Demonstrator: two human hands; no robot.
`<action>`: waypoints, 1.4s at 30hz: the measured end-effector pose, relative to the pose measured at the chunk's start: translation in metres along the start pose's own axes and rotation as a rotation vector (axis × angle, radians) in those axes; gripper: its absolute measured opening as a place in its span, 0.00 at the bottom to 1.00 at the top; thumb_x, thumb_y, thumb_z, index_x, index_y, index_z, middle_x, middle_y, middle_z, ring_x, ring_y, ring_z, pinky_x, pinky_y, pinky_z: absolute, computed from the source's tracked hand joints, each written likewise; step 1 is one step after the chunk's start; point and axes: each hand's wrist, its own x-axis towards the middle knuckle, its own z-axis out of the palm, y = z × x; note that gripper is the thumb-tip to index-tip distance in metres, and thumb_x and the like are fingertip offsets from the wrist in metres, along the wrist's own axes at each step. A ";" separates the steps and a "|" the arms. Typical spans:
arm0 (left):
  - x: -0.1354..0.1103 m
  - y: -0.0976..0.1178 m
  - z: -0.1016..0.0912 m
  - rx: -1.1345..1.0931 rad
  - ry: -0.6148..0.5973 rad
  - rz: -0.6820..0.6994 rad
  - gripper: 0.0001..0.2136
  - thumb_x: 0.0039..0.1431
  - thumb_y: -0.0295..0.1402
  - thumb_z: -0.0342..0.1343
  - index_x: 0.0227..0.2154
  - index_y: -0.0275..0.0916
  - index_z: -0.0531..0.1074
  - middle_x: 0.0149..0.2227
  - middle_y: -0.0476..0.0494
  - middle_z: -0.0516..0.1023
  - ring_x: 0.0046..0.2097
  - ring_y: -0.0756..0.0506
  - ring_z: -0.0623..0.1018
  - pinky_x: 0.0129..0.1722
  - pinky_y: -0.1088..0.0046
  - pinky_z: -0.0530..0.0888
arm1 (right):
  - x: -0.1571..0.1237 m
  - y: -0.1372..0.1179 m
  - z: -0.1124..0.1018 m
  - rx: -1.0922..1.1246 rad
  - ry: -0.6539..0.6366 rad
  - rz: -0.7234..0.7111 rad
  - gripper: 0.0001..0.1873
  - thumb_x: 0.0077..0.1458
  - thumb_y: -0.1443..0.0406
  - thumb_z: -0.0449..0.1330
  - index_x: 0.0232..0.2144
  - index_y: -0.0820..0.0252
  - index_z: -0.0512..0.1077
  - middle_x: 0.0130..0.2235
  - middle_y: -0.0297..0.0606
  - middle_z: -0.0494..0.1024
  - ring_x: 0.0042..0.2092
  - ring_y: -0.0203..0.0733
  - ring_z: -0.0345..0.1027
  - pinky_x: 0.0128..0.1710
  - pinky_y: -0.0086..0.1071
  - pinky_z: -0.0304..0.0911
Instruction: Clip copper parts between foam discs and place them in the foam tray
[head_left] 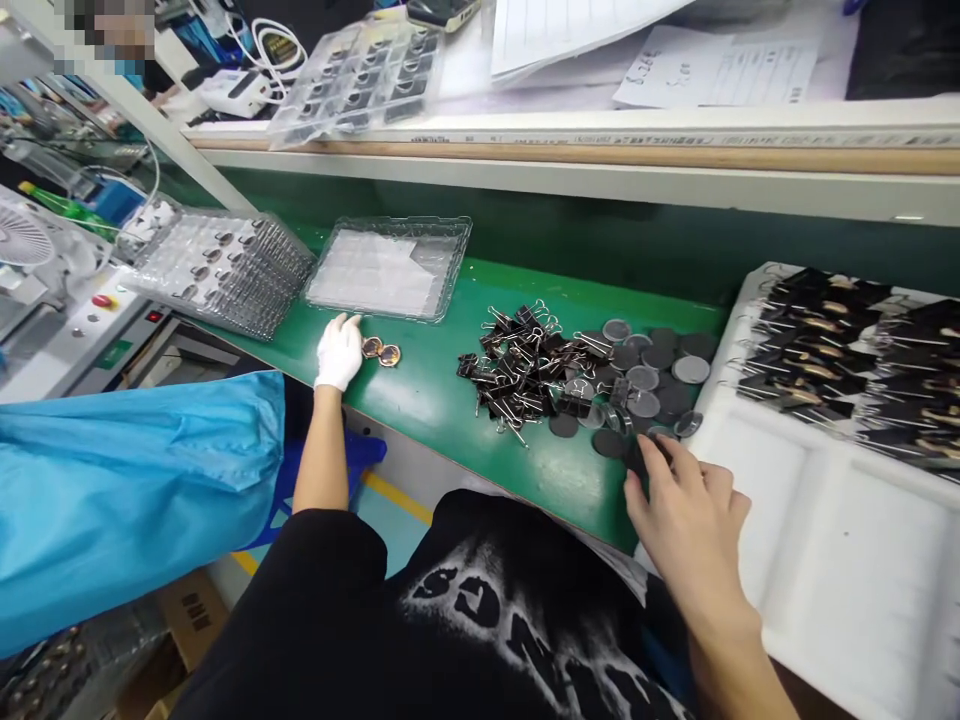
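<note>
My left hand [340,353], in a white glove, rests palm down near the front edge of the green table, its fingers stretched forward. Right beside it, two round brown-and-amber pieces [381,351] lie close together, looking like a small glasses front; whether the glove touches them I cannot tell. My bare right hand [686,505] has its thumb and fingers curled around a black disc [637,457], partly hidden by the fingers. Just beyond are loose black and clear round discs [643,378], mixed at their left side with a heap of black binder clips [525,365].
A white tray [802,520] at the right carries rows of clipped black pieces [825,340]. At the back left stand stacked clear blister trays [225,265] and a shallow clear tray [386,268] with white paper. A shelf [570,165] crosses above. Blue cloth [142,480] hangs at left.
</note>
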 end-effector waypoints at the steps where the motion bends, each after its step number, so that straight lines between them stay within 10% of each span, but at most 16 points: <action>1: -0.006 0.009 0.006 0.014 -0.017 0.018 0.24 0.77 0.39 0.37 0.61 0.33 0.72 0.67 0.34 0.70 0.69 0.40 0.66 0.73 0.52 0.60 | 0.000 0.002 0.002 -0.004 -0.007 0.003 0.22 0.65 0.65 0.55 0.60 0.58 0.70 0.56 0.53 0.78 0.44 0.60 0.65 0.34 0.45 0.51; 8: -0.052 0.076 0.023 0.077 -0.025 0.060 0.27 0.71 0.42 0.43 0.67 0.36 0.68 0.73 0.33 0.62 0.76 0.34 0.56 0.73 0.51 0.54 | 0.008 0.021 0.001 0.014 -0.054 -0.072 0.16 0.70 0.60 0.53 0.52 0.61 0.76 0.44 0.49 0.79 0.41 0.56 0.67 0.36 0.44 0.53; 12: -0.068 0.097 0.005 0.177 -0.234 0.362 0.36 0.58 0.52 0.63 0.67 0.45 0.67 0.73 0.35 0.63 0.76 0.30 0.55 0.74 0.47 0.47 | 0.008 0.026 -0.010 0.229 -0.021 -0.054 0.19 0.72 0.53 0.55 0.53 0.59 0.75 0.46 0.47 0.79 0.44 0.56 0.72 0.39 0.46 0.62; 19: -0.052 0.108 0.001 0.169 -0.349 0.594 0.21 0.58 0.49 0.68 0.51 0.46 0.78 0.63 0.39 0.75 0.73 0.30 0.61 0.72 0.42 0.43 | 0.002 0.004 -0.025 1.110 0.011 0.320 0.20 0.61 0.58 0.70 0.55 0.50 0.78 0.46 0.41 0.80 0.41 0.46 0.78 0.43 0.43 0.75; 25: -0.057 0.139 -0.021 -0.052 -0.107 0.577 0.21 0.56 0.48 0.68 0.46 0.40 0.76 0.54 0.37 0.80 0.64 0.33 0.74 0.66 0.51 0.63 | 0.007 -0.010 -0.027 1.650 -0.112 0.483 0.20 0.56 0.62 0.75 0.51 0.46 0.81 0.40 0.36 0.82 0.42 0.41 0.79 0.43 0.34 0.76; 30: -0.103 0.219 -0.035 -0.153 -0.224 0.728 0.19 0.55 0.49 0.69 0.42 0.42 0.77 0.39 0.46 0.85 0.41 0.40 0.82 0.48 0.62 0.71 | 0.015 -0.022 -0.026 1.532 0.065 0.374 0.23 0.51 0.66 0.77 0.49 0.45 0.82 0.44 0.36 0.78 0.40 0.38 0.74 0.41 0.32 0.73; 34: -0.134 0.273 -0.020 -0.237 -0.277 0.951 0.15 0.60 0.46 0.66 0.41 0.41 0.77 0.34 0.49 0.84 0.35 0.43 0.82 0.40 0.63 0.68 | 0.012 -0.031 -0.033 1.386 0.068 0.258 0.15 0.66 0.66 0.65 0.53 0.46 0.79 0.42 0.36 0.79 0.41 0.40 0.75 0.41 0.35 0.72; 42: -0.157 0.297 0.002 -0.380 -0.133 1.071 0.12 0.63 0.42 0.61 0.42 0.39 0.74 0.32 0.48 0.81 0.33 0.44 0.79 0.40 0.65 0.67 | 0.002 -0.033 -0.023 1.061 0.245 0.350 0.16 0.64 0.64 0.66 0.54 0.52 0.74 0.48 0.41 0.73 0.47 0.43 0.73 0.47 0.40 0.73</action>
